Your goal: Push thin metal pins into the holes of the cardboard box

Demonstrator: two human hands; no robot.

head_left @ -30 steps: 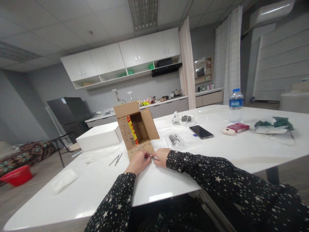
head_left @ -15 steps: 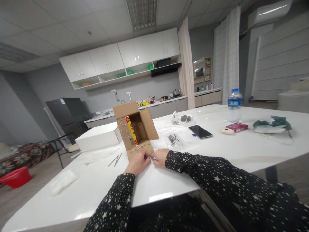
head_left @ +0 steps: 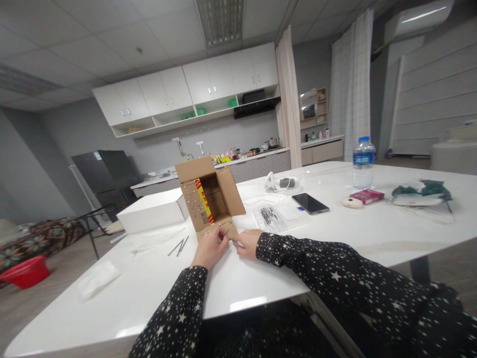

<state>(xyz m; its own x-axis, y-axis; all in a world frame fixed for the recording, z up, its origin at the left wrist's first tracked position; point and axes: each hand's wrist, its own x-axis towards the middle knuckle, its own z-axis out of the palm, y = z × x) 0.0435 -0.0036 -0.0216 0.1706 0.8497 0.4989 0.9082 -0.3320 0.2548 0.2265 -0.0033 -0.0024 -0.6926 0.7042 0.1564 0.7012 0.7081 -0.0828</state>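
An opened cardboard box (head_left: 219,201) lies with its mouth towards me, its flaps spread out. Rows of small shiny studs dot its left flap (head_left: 192,201) and the front flap (head_left: 204,231). Over the front flap my left hand (head_left: 210,246) is closed in a pinch, a thin pointed piece (head_left: 229,230) showing at its fingertips. My right hand (head_left: 247,243) rests on the table by that flap's right corner, fingers curled together; what lies between them is too small to make out. Thin metal rods (head_left: 179,246) lie left of my left hand.
A white box (head_left: 152,211) stands behind on the left, crumpled tissue (head_left: 99,279) nearer me. To the right are a clear plastic packet (head_left: 269,219), a phone (head_left: 310,203), a red pack (head_left: 368,197), a water bottle (head_left: 363,164) and a white cabled device (head_left: 285,184).
My left hand has moved slightly up and away from my right fingertips, onto the front flap. The thin piece now shows at the left fingertips. My right hand has hardly moved.
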